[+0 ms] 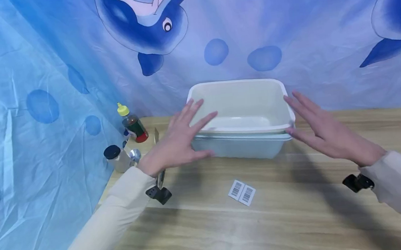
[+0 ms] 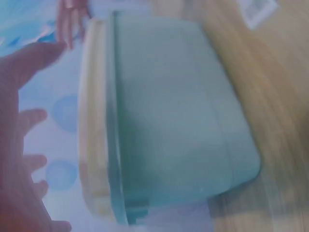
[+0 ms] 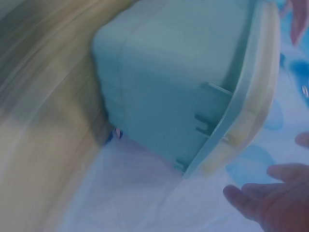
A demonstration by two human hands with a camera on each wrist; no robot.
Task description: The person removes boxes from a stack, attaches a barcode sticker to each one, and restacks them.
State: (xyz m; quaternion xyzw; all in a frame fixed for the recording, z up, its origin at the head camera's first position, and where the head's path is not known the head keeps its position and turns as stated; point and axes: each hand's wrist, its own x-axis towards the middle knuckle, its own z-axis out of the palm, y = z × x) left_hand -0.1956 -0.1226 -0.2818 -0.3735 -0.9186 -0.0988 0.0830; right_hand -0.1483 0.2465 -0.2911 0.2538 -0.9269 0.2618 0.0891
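Two nested plastic tubs, white inside pale green, sit at twelve o'clock on the wooden table. I judge them light, rigid and smooth-walled, best taken under the rolled rim on the short sides. My left hand at nine and right hand at three flank it, fingers spread, grasping nothing.

Staged recording corner rather than a lived-in room, wrinkled blue dolphin-print cloth hanging as a backdrop, light wooden table standing against it, barcode stickers lying on top, condiment bottle and jar sitting at the edge
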